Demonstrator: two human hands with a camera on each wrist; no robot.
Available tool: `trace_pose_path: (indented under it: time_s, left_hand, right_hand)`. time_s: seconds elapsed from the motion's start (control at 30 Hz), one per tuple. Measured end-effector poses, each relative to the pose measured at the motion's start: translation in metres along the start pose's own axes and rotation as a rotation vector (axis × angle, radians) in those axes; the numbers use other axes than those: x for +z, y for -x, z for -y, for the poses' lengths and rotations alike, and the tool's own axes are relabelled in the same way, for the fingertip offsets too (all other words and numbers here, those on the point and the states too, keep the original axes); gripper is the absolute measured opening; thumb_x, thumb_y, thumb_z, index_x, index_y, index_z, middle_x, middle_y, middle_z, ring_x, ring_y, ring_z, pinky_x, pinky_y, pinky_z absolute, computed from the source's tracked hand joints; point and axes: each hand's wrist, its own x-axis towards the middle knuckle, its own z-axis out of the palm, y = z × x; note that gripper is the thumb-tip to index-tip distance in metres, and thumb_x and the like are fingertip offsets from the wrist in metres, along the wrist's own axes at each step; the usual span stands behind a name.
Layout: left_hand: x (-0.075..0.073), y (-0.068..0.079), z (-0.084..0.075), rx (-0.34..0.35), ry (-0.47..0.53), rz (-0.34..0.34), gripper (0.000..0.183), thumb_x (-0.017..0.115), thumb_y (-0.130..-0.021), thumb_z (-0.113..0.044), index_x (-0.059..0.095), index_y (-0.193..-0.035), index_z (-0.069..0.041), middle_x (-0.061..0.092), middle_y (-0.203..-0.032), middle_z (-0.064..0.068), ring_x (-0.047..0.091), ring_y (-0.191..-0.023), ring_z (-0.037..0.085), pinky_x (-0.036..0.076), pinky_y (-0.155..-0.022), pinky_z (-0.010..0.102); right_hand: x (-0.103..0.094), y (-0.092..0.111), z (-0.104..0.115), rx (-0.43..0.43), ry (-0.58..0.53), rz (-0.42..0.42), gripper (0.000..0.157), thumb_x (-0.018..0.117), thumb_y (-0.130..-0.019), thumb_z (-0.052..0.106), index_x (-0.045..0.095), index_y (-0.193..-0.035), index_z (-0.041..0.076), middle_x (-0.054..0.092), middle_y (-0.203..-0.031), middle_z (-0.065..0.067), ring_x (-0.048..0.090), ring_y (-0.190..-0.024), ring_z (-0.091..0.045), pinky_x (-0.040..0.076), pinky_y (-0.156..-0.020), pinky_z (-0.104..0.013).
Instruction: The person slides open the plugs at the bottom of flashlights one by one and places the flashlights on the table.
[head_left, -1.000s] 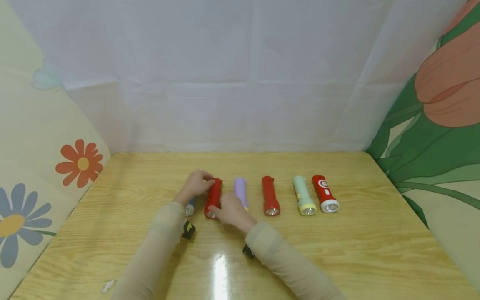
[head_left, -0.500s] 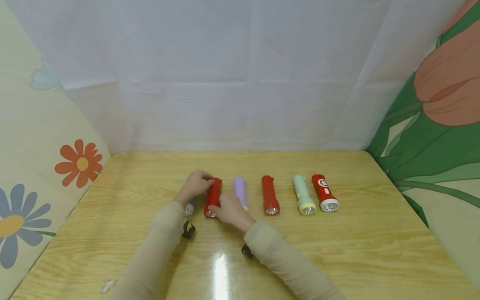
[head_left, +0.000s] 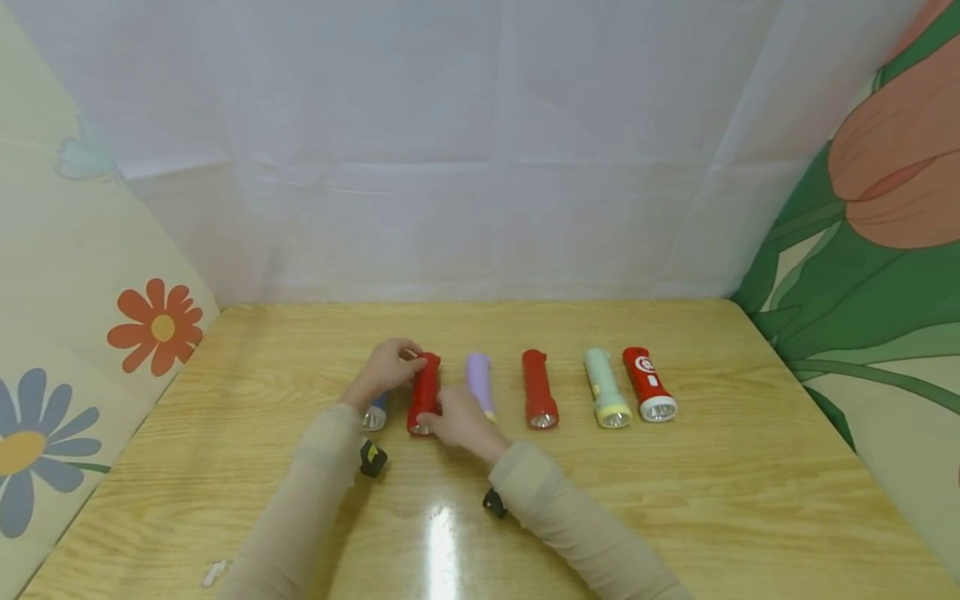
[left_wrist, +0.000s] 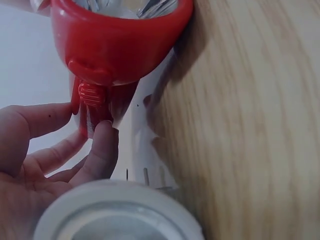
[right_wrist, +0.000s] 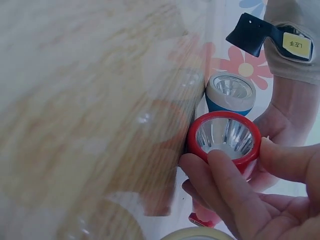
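Note:
A red flashlight (head_left: pixel 424 390) lies lengthwise on the table between both hands, lens end toward me. At its far tail end, my left hand (head_left: pixel 384 367) pinches it with thumb and fingers. My right hand (head_left: pixel 465 419) holds the lens end; in the right wrist view, its fingers and thumb sit around the red rim (right_wrist: pixel 223 138). The left wrist view has the left fingers (left_wrist: pixel 101 150) beside the ridged red switch (left_wrist: pixel 92 94). Left of it, partly hidden under my left wrist, is a blue flashlight (head_left: pixel 377 410) with a pale head. A purple flashlight (head_left: pixel 477 375) is partly covered by my right hand.
Further right along the row lie a second red flashlight (head_left: pixel 537 389), a mint green one with a yellow rim (head_left: pixel 604 385) and a red-and-white one (head_left: pixel 649 385). A white cloth (head_left: pixel 480 167) hangs behind the wooden table (head_left: pixel 712 500). Floral panels flank both sides.
My left hand and the red flashlight's tail end have shifted slightly left, and more of the blue flashlight's head shows. The right hand keeps its hold on the lens end.

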Motion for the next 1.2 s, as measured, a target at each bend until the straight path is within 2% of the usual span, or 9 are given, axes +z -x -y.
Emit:
trace_pose_path:
  time_s: [0.23, 0.6, 0.8, 1.2]
  left_hand:
    - [-0.0028, 0.0014, -0.0005, -0.061, 0.066, -0.001, 0.026, 0.057, -0.089, -0.008, 0.053, -0.112, 0.006, 0.062, -0.093, 0.025, 0.062, -0.061, 0.019, 0.055, -0.061, 0.033]
    - [-0.0042, 0.0028, 0.001, -0.05, 0.132, -0.031, 0.025, 0.059, -0.088, -0.007, 0.053, -0.11, 0.004, 0.061, -0.094, 0.024, 0.06, -0.057, 0.016, 0.054, -0.058, 0.033]
    - [-0.0061, 0.0044, 0.0007, -0.059, 0.148, -0.037, 0.023, 0.058, -0.089, -0.007, 0.053, -0.11, 0.001, 0.057, -0.102, 0.026, 0.061, -0.067, 0.021, 0.054, -0.063, 0.033]
    - [-0.0088, 0.0063, 0.0037, -0.018, 0.14, -0.059, 0.022, 0.057, -0.09, -0.01, 0.052, -0.11, -0.002, 0.055, -0.107, 0.024, 0.059, -0.079, 0.025, 0.051, -0.07, 0.036]
  right_hand:
    - [0.0003, 0.0002, -0.0013, 0.005, -0.007, -0.028, 0.02, 0.069, -0.082, 0.015, 0.061, -0.068, 0.002, 0.043, -0.052, 0.003, 0.038, -0.046, -0.008, 0.031, -0.041, -0.019]
    - [0.0001, -0.0008, 0.0007, 0.02, -0.019, -0.004, 0.017, 0.068, -0.082, 0.015, 0.063, -0.074, 0.001, 0.049, -0.055, 0.002, 0.041, -0.047, -0.008, 0.035, -0.042, -0.019]
    - [0.0004, -0.0026, 0.0019, 0.073, -0.052, 0.014, 0.016, 0.069, -0.082, 0.014, 0.063, -0.074, 0.002, 0.051, -0.056, 0.0, 0.044, -0.047, -0.01, 0.038, -0.042, -0.021]
    - [0.0002, -0.0074, -0.0011, 0.102, -0.094, 0.019, 0.019, 0.073, -0.078, 0.015, 0.065, -0.084, 0.0, 0.058, -0.064, -0.002, 0.048, -0.052, -0.011, 0.042, -0.047, -0.022]
